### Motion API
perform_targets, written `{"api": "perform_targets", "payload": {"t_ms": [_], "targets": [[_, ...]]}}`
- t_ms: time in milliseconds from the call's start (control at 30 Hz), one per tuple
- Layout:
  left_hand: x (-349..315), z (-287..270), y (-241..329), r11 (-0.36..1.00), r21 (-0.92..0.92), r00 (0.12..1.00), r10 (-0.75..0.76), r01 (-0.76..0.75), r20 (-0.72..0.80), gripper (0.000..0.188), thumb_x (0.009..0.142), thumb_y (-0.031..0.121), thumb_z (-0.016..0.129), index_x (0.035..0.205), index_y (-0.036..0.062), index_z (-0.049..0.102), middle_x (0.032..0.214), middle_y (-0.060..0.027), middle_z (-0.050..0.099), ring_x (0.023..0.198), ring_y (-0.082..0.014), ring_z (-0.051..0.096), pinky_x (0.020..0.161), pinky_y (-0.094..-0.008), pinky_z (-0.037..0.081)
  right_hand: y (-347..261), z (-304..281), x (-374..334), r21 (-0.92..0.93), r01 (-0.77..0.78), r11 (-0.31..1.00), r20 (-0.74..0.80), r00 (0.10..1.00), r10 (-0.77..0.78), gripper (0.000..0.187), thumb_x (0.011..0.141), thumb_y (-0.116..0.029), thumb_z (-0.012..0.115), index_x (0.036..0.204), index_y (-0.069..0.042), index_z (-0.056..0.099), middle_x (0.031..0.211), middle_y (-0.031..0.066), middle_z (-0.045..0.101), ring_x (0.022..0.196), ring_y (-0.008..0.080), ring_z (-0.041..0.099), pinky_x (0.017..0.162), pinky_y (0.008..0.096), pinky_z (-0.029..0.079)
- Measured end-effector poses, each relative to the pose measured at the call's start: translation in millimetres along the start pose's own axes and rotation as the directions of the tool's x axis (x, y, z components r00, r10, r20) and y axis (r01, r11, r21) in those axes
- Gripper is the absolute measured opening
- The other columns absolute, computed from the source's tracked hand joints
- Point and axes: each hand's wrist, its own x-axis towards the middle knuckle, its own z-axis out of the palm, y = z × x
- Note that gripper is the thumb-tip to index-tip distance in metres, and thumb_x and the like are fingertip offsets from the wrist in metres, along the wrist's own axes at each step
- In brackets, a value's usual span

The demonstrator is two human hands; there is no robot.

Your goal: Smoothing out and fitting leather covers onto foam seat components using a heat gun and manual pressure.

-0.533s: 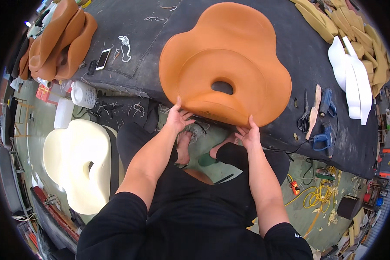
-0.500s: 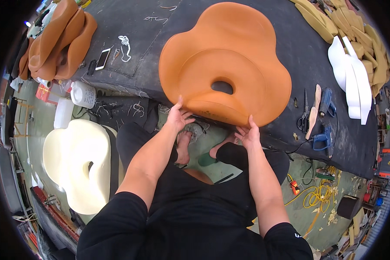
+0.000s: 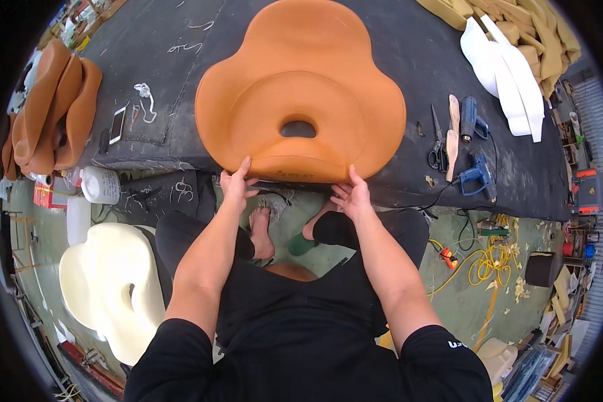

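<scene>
A large orange-brown seat cushion (image 3: 301, 47), lobed and with an oval hole, lies flat at the near edge of the black-covered table. My left hand (image 3: 236, 186) holds its near left edge, thumb on the rim and fingers below. Its near right edge is in my right hand (image 3: 352, 196), held the same way, with the thumb against the rim and the other fingers somewhat spread underneath. Both forearms reach straight up from my lap.
Scissors (image 3: 437, 155), a wooden-handled tool (image 3: 452, 151) and blue heat guns (image 3: 474, 119) lie right of the cushion. A phone (image 3: 117, 125) and brown covers (image 3: 53, 114) are at left. White pieces (image 3: 506, 80) lie far right. A cream foam cushion (image 3: 114, 288) stands lower left; yellow cable (image 3: 489, 261) coils on the floor.
The whole view has turned and shifted, so the cushion and my hands appear farther left. Against the table the cushion looks nearly still, and both hands keep their places on its near edge.
</scene>
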Motion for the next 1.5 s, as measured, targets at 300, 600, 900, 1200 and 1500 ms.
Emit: {"api": "perform_targets", "payload": {"t_ms": [300, 600, 900, 1200, 1500], "targets": [[14.4, -19.5, -13.5, 0.917, -0.303, 0.965, -0.232, 0.258, 0.12, 0.091, 0.097, 0.07, 0.057, 0.162, 0.0116, 0.031, 0.158, -0.0178, 0.049, 0.144, -0.0397, 0.047, 0.113, -0.0668, 0.037, -6.8, 8.0, -9.0, -0.113, 0.001, 0.994, -0.045, 0.999, -0.006, 0.085, 0.092, -0.057, 0.075, 0.154, -0.006, 0.045, 0.151, 0.0216, 0.055, 0.139, 0.0428, 0.052, 0.117, 0.0688, 0.029], [-21.8, -56.1, 38.0, 0.828, -0.545, 0.968, -0.228, 0.133, -0.109, 0.063, 0.108, 0.037, 0.052, 0.16, 0.006, 0.031, 0.142, -0.0142, 0.06, 0.126, -0.0311, 0.062, 0.108, -0.06, 0.046, 33.9, -4.4, -47.3, -0.716, 0.055, 0.695, -0.029, 0.994, -0.109, 0.053, 0.091, -0.041, 0.078, 0.124, -0.001, 0.07, 0.107, 0.0146, 0.075, 0.095, 0.0261, 0.071, 0.077, 0.0514, 0.057], [-139.0, -141.4, 78.5, 0.812, -0.387, 0.898, 0.412, -0.438, -0.152, 0.02, 0.105, 0.024, 0.067, 0.115, 0.0077, 0.062, 0.094, -0.0108, 0.074, 0.077, -0.0199, 0.073, 0.062, -0.034, 0.062, 72.7, 31.4, -108.0, -0.775, 0.534, -0.339, 0.539, 0.838, 0.086, 0.066, 0.08, -0.046, 0.081, 0.126, 0.0, 0.072, 0.126, 0.0251, 0.071, 0.122, 0.0397, 0.067, 0.105, 0.046, 0.053], [-229.3, -244.1, 21.8, 0.896, -0.129, 0.813, 0.316, -0.425, -0.488, 0.017, 0.105, 0.023, 0.065, 0.106, 0.006, 0.065, 0.088, -0.0078, 0.074, 0.066, -0.0137, 0.067, 0.052, -0.0267, 0.052, 79.7, 53.9, -116.4, -0.708, 0.576, -0.409, 0.588, 0.801, 0.112, 0.067, 0.079, -0.046, 0.084, 0.127, -0.001, 0.072, 0.126, 0.0253, 0.072, 0.119, 0.0379, 0.069, 0.103, 0.0433, 0.055], [-294.6, -208.4, -19.2, 0.848, 0.022, 0.775, 0.494, -0.53, -0.395, 0.009, 0.1, 0.003, 0.064, 0.108, -0.0023, 0.066, 0.089, -0.0098, 0.074, 0.075, -0.0145, 0.071, 0.069, -0.0294, 0.059, 81.2, 30.7, -102.1, -0.781, 0.492, -0.383, 0.47, 0.868, 0.157, 0.069, 0.077, -0.05, 0.085, 0.124, -0.001, 0.074, 0.121, 0.023, 0.074, 0.117, 0.0347, 0.071, 0.101, 0.0413, 0.056]]}}
